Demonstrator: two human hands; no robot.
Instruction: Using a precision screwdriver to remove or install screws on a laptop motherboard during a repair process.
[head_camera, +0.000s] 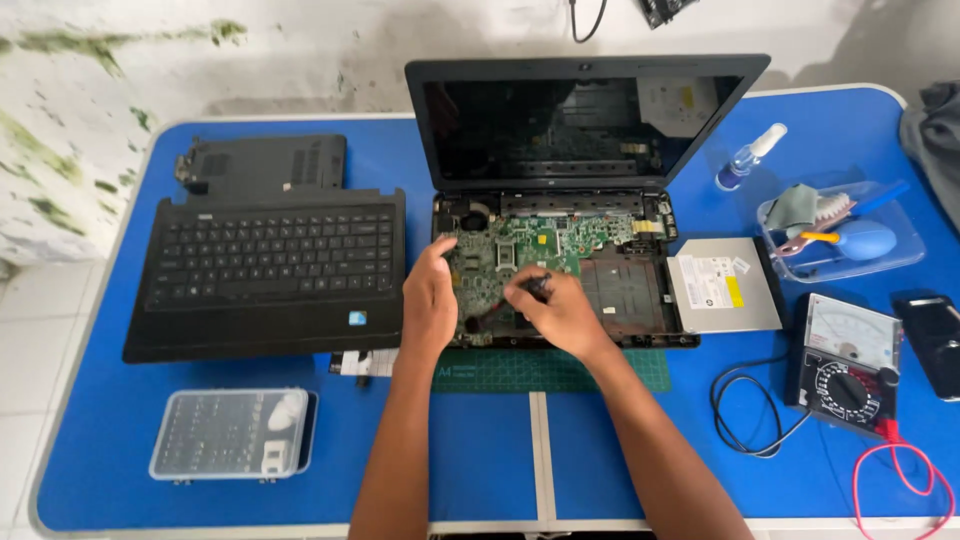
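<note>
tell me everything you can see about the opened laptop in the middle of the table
The opened laptop is black, its dark screen upright and tilted back. The keyboard cover is off, baring a green circuit board in the base. It sits on a green cutting mat on the blue table. The left hand rests on the board; the right hand holds a dark tool to it.

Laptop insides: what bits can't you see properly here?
- Head view: the tool tip is hidden by the right hand.
- Board parts are too small to tell apart.
- The left hand covers the board's left edge.
- The red wire is cut off by the bottom edge.
</note>
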